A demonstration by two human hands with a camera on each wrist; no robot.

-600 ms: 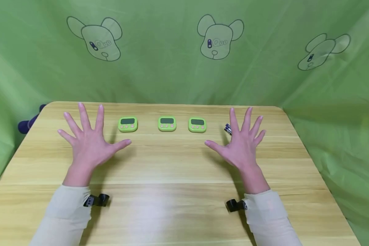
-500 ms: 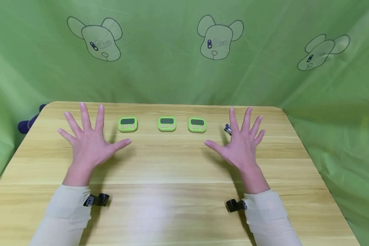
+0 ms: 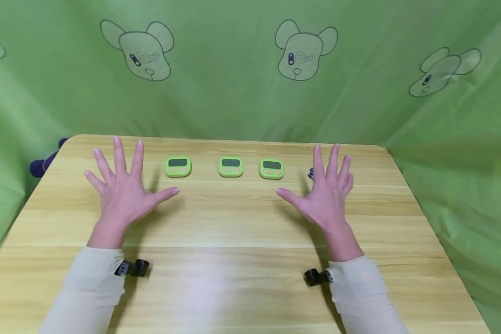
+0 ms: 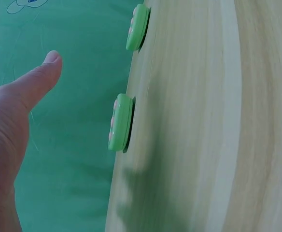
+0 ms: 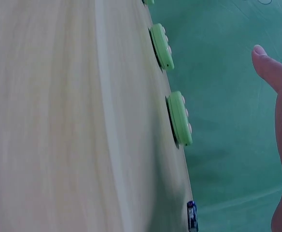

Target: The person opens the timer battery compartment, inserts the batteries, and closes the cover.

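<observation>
Three green digital timers with grey screens and pink buttons lie in a row near the table's far edge: a left timer (image 3: 177, 166), a middle timer (image 3: 230, 167) and a right timer (image 3: 271, 169). My left hand (image 3: 125, 197) is held above the table with its fingers spread, its thumb nearest the left timer. Likewise raised, my right hand (image 3: 326, 202) has its thumb out toward the right timer. Small dark batteries (image 3: 311, 173) lie just beyond it, partly hidden by its fingers; one battery (image 5: 192, 216) shows in the right wrist view. Neither hand holds anything.
The wooden table (image 3: 234, 222) runs up to a green curtain (image 3: 221, 102) printed with bear-like heads. Past the table's left corner is a dark purple object (image 3: 39, 167). A small black camera sits on each wrist.
The head view has shifted slightly, so the timers appear a little farther right. The outer fingers of my right hand have drawn closer together. My left hand stays spread.
</observation>
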